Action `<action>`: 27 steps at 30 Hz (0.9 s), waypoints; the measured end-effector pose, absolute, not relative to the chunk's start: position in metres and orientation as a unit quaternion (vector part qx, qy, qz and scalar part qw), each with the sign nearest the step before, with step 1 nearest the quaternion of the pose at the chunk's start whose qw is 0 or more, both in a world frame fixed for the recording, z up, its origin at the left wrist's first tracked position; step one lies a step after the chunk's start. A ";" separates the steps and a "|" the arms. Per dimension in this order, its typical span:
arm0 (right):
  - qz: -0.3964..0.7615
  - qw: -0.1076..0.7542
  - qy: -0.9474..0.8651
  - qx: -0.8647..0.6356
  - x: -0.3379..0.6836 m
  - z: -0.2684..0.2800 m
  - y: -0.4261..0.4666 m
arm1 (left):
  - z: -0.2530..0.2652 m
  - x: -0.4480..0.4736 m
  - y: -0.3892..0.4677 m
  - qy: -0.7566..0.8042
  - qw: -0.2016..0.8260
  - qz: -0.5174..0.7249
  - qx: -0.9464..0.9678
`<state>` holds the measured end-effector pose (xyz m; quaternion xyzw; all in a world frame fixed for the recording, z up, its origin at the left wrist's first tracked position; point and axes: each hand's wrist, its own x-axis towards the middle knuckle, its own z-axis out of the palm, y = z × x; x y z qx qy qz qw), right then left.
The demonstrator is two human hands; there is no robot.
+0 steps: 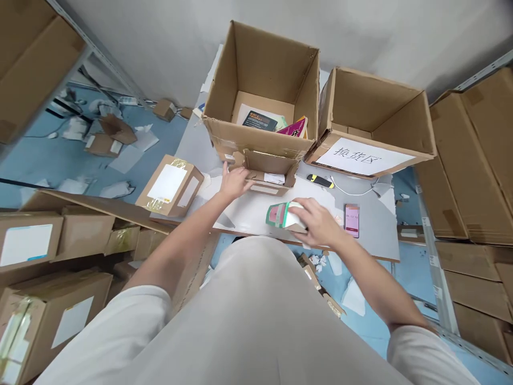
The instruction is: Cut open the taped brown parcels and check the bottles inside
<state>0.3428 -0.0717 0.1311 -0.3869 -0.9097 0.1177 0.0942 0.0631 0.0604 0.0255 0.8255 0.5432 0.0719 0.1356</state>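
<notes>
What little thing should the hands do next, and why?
Maybe the right hand should bring the green-and-white package over the small open box, since it already holds it nearby and the left hand is at that box's end.

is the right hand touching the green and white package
Touching: the head view shows the right hand gripping the green and white package by its white side.

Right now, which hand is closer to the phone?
The right hand. It holds a green-and-white box, close to the phone but apart; the left hand is farther off, at the small open carton.
</notes>
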 end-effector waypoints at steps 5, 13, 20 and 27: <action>0.142 0.043 -0.910 -0.386 0.308 0.053 -0.044 | 0.039 0.083 0.038 0.569 0.088 0.136 0.806; 0.179 0.044 -0.919 -0.349 0.289 0.012 -0.016 | 0.003 0.077 -0.041 0.436 0.275 0.178 0.838; 0.191 0.130 -0.875 -0.424 0.303 0.034 -0.028 | -0.010 0.084 -0.017 0.434 0.360 0.198 0.802; 0.146 0.061 -0.841 -0.517 0.289 0.036 -0.040 | 0.004 0.090 -0.012 0.381 0.324 0.203 0.842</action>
